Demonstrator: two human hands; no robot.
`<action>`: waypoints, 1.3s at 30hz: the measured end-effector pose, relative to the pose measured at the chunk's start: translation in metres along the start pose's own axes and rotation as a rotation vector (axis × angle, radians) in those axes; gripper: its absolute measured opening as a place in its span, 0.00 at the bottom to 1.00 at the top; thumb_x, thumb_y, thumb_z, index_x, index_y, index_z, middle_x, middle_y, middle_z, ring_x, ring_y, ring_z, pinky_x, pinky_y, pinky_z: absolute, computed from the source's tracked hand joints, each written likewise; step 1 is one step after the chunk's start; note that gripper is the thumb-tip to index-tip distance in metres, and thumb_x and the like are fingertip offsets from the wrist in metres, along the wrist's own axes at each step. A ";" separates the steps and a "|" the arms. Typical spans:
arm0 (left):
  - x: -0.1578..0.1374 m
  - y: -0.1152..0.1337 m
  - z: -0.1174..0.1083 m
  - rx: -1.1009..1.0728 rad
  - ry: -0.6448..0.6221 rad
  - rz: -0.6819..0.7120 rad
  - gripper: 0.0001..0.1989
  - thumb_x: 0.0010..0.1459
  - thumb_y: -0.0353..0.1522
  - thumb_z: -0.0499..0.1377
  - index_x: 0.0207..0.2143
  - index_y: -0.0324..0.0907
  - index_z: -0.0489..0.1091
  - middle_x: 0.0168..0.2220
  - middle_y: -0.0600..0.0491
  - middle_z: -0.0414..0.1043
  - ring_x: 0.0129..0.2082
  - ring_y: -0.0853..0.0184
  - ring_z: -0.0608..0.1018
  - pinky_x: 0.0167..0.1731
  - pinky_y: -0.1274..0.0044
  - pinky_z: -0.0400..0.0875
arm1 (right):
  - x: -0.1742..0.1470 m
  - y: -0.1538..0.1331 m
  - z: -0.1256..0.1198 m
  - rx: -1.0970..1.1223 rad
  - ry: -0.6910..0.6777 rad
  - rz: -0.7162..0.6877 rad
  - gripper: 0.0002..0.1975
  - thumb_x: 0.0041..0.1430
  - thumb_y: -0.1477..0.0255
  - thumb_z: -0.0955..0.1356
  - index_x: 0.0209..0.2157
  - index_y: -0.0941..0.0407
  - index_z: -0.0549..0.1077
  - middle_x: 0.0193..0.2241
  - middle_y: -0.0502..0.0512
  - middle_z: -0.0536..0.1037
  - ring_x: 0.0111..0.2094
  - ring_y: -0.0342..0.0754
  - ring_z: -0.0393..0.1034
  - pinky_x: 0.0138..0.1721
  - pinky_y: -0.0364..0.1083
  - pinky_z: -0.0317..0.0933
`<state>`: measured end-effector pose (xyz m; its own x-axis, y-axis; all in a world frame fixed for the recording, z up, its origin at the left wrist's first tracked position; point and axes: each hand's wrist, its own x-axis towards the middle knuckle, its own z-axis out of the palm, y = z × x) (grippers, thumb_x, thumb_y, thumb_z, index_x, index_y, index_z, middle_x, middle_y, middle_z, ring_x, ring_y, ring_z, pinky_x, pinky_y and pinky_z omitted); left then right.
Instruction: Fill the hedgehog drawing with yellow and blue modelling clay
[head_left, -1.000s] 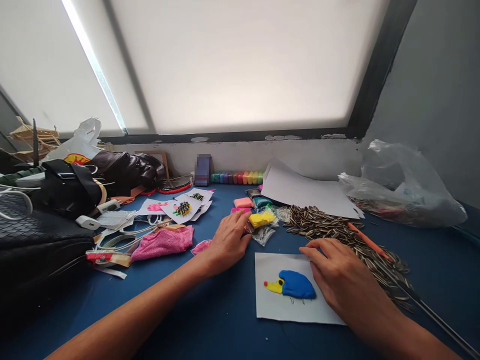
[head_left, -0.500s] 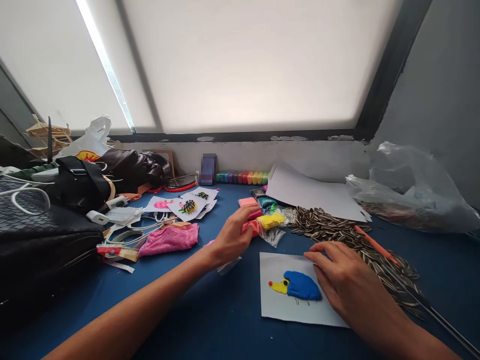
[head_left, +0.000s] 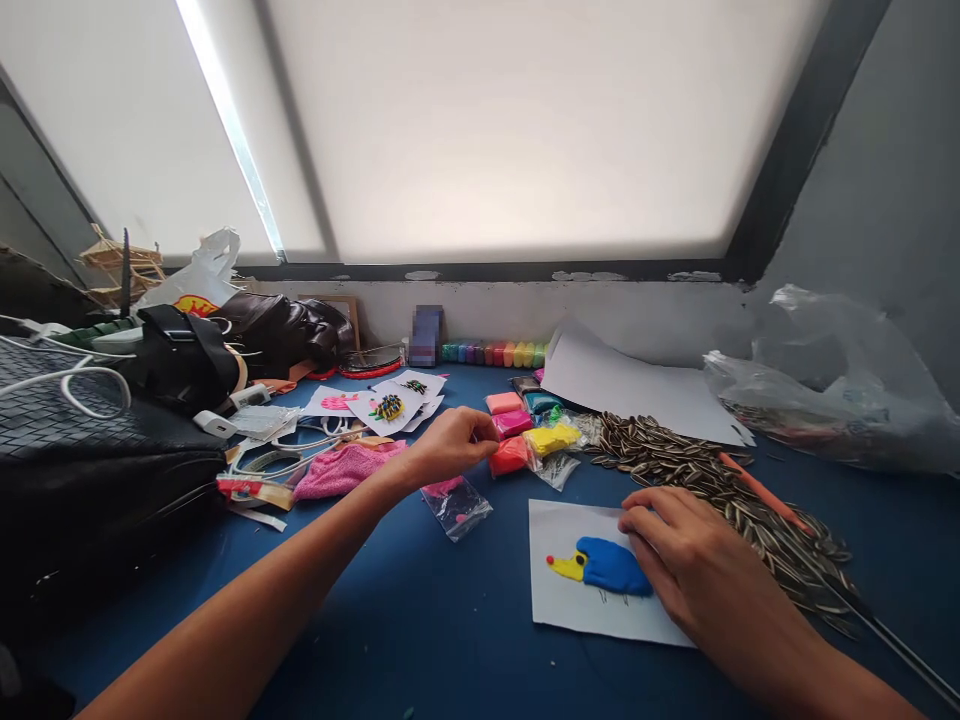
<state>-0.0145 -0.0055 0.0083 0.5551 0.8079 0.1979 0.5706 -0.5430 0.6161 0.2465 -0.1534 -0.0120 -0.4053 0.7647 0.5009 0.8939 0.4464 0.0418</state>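
Observation:
My left hand [head_left: 456, 440] hovers over the middle of the table with fingers bent, its fingertips beside the orange-red clay packet [head_left: 508, 456]. I see nothing held in it. Pink [head_left: 512, 422] and yellow clay packets [head_left: 551, 437] lie just beyond. Below the hand is a clear plastic bag [head_left: 459, 508] with some pink clay. My right hand [head_left: 694, 555] rests with fingers stretched over the right side of a white card [head_left: 551, 610]. On the card is a blue clay hedgehog [head_left: 615, 566] with a yellow snout, red nose and drawn legs; the hand hides its rear edge.
Sunflower seeds [head_left: 660, 450] are heaped at the right, with an orange-handled tool [head_left: 765, 492] across them. White paper sheets [head_left: 630, 385] and a plastic bag [head_left: 840, 400] stand behind. At left are finished cards [head_left: 375, 405], a pink cloth [head_left: 345, 468], cables and a black bag [head_left: 112, 480].
My left hand has drawn slightly left and up, its fingers more bent, uncovering the clay packets and the clear bag. My right hand stays on the card. The view has shifted a little.

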 end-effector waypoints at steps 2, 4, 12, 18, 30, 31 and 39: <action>-0.001 0.000 0.002 0.021 -0.019 0.024 0.07 0.54 0.32 0.60 0.34 0.39 0.76 0.31 0.52 0.76 0.30 0.66 0.76 0.29 0.78 0.69 | 0.001 -0.001 -0.001 0.010 -0.004 -0.003 0.13 0.62 0.79 0.61 0.35 0.56 0.76 0.35 0.60 0.77 0.37 0.52 0.73 0.37 0.51 0.71; -0.002 0.001 0.007 0.055 -0.002 0.052 0.10 0.53 0.31 0.62 0.38 0.39 0.76 0.37 0.50 0.76 0.35 0.64 0.76 0.33 0.77 0.70 | 0.001 -0.003 -0.001 0.015 -0.006 0.000 0.13 0.63 0.79 0.61 0.35 0.57 0.76 0.35 0.60 0.77 0.37 0.52 0.73 0.37 0.51 0.71; -0.002 -0.004 0.028 0.135 0.089 0.106 0.10 0.55 0.32 0.63 0.41 0.40 0.73 0.42 0.50 0.70 0.36 0.66 0.75 0.36 0.76 0.71 | 0.001 -0.005 -0.002 0.028 -0.004 0.007 0.13 0.63 0.79 0.61 0.36 0.57 0.77 0.36 0.60 0.77 0.38 0.52 0.73 0.38 0.52 0.71; -0.003 -0.014 0.035 0.213 0.151 0.131 0.07 0.58 0.32 0.61 0.39 0.41 0.71 0.40 0.52 0.68 0.33 0.67 0.74 0.34 0.76 0.71 | 0.000 -0.005 0.001 0.046 -0.024 0.025 0.13 0.63 0.79 0.61 0.33 0.55 0.75 0.35 0.58 0.77 0.36 0.51 0.72 0.38 0.51 0.70; -0.010 0.013 0.042 0.280 0.133 0.410 0.09 0.63 0.26 0.54 0.41 0.42 0.74 0.44 0.49 0.75 0.46 0.62 0.76 0.50 0.71 0.69 | -0.001 -0.006 0.001 0.033 -0.077 0.050 0.12 0.64 0.79 0.61 0.34 0.56 0.75 0.35 0.59 0.76 0.37 0.52 0.71 0.38 0.52 0.69; -0.011 0.013 0.045 0.292 0.107 0.433 0.10 0.63 0.26 0.54 0.42 0.42 0.74 0.45 0.49 0.75 0.47 0.62 0.75 0.51 0.69 0.68 | -0.002 -0.005 0.001 0.034 -0.084 0.053 0.12 0.64 0.79 0.61 0.34 0.56 0.75 0.35 0.59 0.76 0.37 0.52 0.71 0.38 0.52 0.69; -0.010 0.005 0.049 0.381 0.063 0.445 0.12 0.65 0.25 0.51 0.45 0.42 0.72 0.48 0.47 0.74 0.50 0.60 0.74 0.52 0.67 0.66 | -0.003 -0.001 0.003 0.008 -0.124 0.049 0.13 0.64 0.79 0.61 0.33 0.55 0.76 0.31 0.56 0.77 0.32 0.50 0.71 0.35 0.50 0.68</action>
<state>0.0128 -0.0272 -0.0282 0.7606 0.4893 0.4267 0.4748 -0.8675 0.1483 0.2464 -0.1543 -0.0162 -0.3823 0.8370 0.3915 0.9118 0.4104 0.0129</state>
